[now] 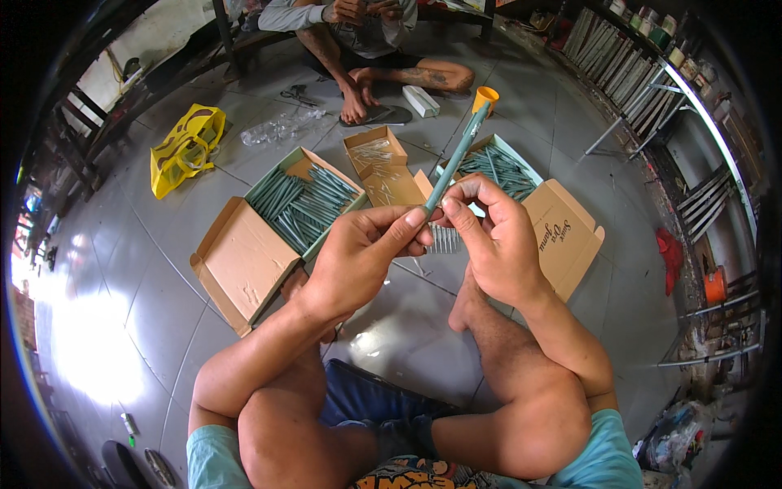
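A green pen [462, 161] with a clip near its far end slants up and away in front of me. My left hand [358, 257] pinches its near end between thumb and fingers. My right hand [498, 240] is closed beside that end, thumb against forefinger; any small part between those fingertips is hidden. Left of my hands, an open carton [249, 259] holds many green pens or barrels [297, 204]. Another open carton [568, 232], on the right, holds similar green pieces [498, 169]. Between them is a small brown box [385, 140] of thin clear pieces.
A row of thin metallic pieces [444, 240] lies on the tiled floor below my hands. Farther off are an orange cup [485, 99], a white box [421, 101], clear plastic [281, 128], scissors [298, 95] and a yellow bag [187, 148]. Another person [358, 57] sits opposite.
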### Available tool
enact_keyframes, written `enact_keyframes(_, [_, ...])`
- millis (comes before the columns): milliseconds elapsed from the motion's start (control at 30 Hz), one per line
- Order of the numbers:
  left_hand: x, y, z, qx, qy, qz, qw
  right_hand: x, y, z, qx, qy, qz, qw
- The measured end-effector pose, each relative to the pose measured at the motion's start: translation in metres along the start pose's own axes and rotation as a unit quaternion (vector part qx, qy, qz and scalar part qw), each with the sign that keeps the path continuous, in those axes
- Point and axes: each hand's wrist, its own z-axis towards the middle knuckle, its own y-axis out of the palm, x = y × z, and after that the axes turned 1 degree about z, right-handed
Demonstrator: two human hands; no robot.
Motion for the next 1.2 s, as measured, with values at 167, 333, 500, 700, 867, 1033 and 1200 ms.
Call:
enact_keyframes(167, [0.002, -0.001, -0.001, 0.0, -0.009, -0.006, 1.0, 0.007, -0.002, 0.001, 0.006, -0.026, -0.032, 0.999])
enact_keyframes(333, [0.003, -0.001, -0.001, -0.008, -0.011, -0.015, 1.0, 0.003, -0.004, 0.001, 0.016, -0.039, -0.091, 0.995])
enact_keyframes(500, [0.002, -0.001, -0.002, -0.003, -0.016, -0.024, 1.0, 0.001, -0.004, 0.002, 0.017, -0.054, -0.112, 0.992])
enact_keyframes(700, [0.003, 0.0, -0.002, -0.009, -0.02, -0.03, 0.999, -0.004, -0.007, 0.003, 0.026, -0.088, -0.153, 0.984])
enact_keyframes(867, [0.003, -0.001, -0.003, -0.006, -0.026, -0.027, 0.999, -0.002, -0.005, 0.003, 0.035, -0.095, -0.152, 0.983])
enact_keyframes(1033, [0.003, -0.001, -0.002, -0.013, -0.03, -0.026, 0.999, -0.004, -0.009, 0.003, 0.039, -0.1, -0.174, 0.979])
enact_keyframes(1200, [0.003, -0.004, -0.003, -0.021, -0.033, -0.016, 0.999, -0.005, -0.01, 0.003, 0.041, -0.103, -0.186, 0.976])
